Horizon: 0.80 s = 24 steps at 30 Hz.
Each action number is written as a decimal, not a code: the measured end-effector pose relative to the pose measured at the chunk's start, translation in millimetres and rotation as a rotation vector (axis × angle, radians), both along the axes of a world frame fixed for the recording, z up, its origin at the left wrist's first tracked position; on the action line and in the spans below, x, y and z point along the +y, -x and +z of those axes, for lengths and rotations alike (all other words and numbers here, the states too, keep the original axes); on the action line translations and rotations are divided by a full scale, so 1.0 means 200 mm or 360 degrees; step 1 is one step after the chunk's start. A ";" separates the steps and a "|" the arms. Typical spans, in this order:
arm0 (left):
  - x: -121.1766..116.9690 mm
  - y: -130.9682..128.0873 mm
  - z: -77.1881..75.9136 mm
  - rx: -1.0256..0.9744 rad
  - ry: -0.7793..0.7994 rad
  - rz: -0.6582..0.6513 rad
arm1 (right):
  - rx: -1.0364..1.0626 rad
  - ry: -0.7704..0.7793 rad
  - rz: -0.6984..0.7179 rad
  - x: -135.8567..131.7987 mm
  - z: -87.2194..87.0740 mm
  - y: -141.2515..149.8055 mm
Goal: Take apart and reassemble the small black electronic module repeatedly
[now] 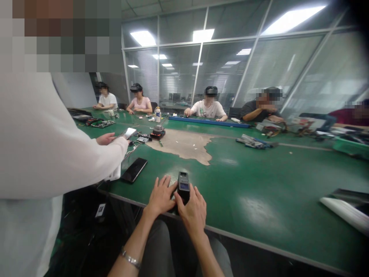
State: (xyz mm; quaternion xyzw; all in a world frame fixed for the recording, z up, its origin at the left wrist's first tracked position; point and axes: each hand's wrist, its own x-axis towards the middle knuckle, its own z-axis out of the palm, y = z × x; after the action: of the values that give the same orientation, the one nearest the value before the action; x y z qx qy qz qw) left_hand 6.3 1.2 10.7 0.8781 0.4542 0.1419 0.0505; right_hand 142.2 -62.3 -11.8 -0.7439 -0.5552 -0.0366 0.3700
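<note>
Left hand [160, 197] and right hand [192, 212] hold black handheld device [183, 187] between them, small lit screen facing up, just above near edge of green table [259, 184]. Fingers of both hands narrow around device, pressed on its sides. Metal bracelet [131, 259] on left wrist. Black smartphone [134, 170] lies on table, near left hand. Co-worker's white sleeve [57, 154] at left; co-worker's hand [106, 138] beside pale phone [130, 133].

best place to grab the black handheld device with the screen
Take the black handheld device by its long sides below the screen, coming from either side as the left hand and right hand do: it stands roughly upright and narrow, leaving the display clear.
</note>
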 end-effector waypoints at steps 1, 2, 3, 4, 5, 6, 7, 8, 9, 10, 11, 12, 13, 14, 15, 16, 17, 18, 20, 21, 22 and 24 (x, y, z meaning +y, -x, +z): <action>0.00 0.00 0.00 0.0003 0.0007 0.0007 | 0.0000 -0.0010 -0.0006 0.00 0.00 0.00; 0.00 0.00 0.00 0.0009 0.0013 0.0012 | 0.0004 -0.0017 -0.0016 0.00 0.01 0.01; 0.00 -0.01 0.00 0.0015 0.0010 0.0014 | 0.0012 -0.0023 -0.0028 -0.01 0.01 0.01; 0.00 -0.01 0.00 0.0027 0.0013 0.0012 | 0.0022 -0.0028 -0.0040 -0.01 0.02 0.01; 0.00 -0.01 0.00 0.0038 0.0016 0.0016 | 0.0034 -0.0030 -0.0053 -0.01 0.02 0.01; 0.00 -0.01 0.00 0.0052 0.0019 0.0012 | 0.0044 -0.0028 -0.0063 -0.01 0.02 0.01; 0.00 -0.02 0.00 0.0066 0.0021 0.0011 | 0.0054 -0.0026 -0.0073 0.00 0.02 0.01; 0.01 -0.02 0.00 0.0076 0.0019 0.0014 | 0.0063 -0.0021 -0.0083 0.00 0.02 0.02; 0.01 -0.02 0.00 0.0088 0.0015 0.0010 | 0.0071 -0.0014 -0.0100 0.01 0.03 0.02; 0.01 -0.02 0.00 0.0099 0.0015 0.0010 | 0.0077 -0.0004 -0.0125 0.01 0.03 0.02; 0.01 -0.02 0.00 0.0111 0.0018 -0.0001 | 0.0082 0.0005 -0.0150 0.02 0.04 0.02; 0.01 -0.02 0.00 0.0124 0.0026 -0.0013 | 0.0085 0.0012 -0.0170 0.02 0.04 0.02; 0.01 -0.02 0.00 0.0124 0.0023 -0.0006 | 0.0087 0.0017 -0.0180 0.02 0.04 0.03; 0.01 -0.02 0.00 0.0126 0.0019 -0.0014 | 0.0086 0.0017 -0.0176 0.02 0.05 0.03; 0.01 -0.02 -0.01 0.0127 0.0016 -0.0020 | 0.0082 0.0011 -0.0161 0.02 0.05 0.03; 0.01 -0.02 -0.01 0.0126 0.0011 -0.0011 | 0.0079 0.0003 -0.0138 0.02 0.05 0.03; 0.01 -0.02 -0.02 0.0121 0.0002 -0.0009 | 0.0075 -0.0007 -0.0120 0.02 0.06 0.03; 0.01 -0.02 -0.02 0.0113 -0.0009 0.0001 | 0.0072 -0.0015 -0.0111 0.01 0.06 0.03; 0.01 -0.01 -0.02 0.0103 -0.0029 0.0003 | 0.0077 -0.0026 -0.0118 0.01 0.06 0.04; 0.01 -0.01 -0.02 0.0099 -0.0031 0.0004 | 0.0088 -0.0028 -0.0127 0.01 0.06 0.04; 0.01 -0.01 -0.02 0.0099 -0.0024 -0.0019 | 0.0103 -0.0030 -0.0134 0.02 0.07 0.04; 0.02 -0.01 -0.01 0.0090 -0.0010 -0.0032 | 0.0146 -0.0044 -0.0130 0.02 0.08 0.04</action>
State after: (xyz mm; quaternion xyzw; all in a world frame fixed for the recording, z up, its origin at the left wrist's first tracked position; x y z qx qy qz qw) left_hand 7.4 4.5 8.1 0.8865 0.4461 0.1177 0.0364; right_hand 133.8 -58.5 4.8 -0.7618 -0.5063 -0.0253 0.4034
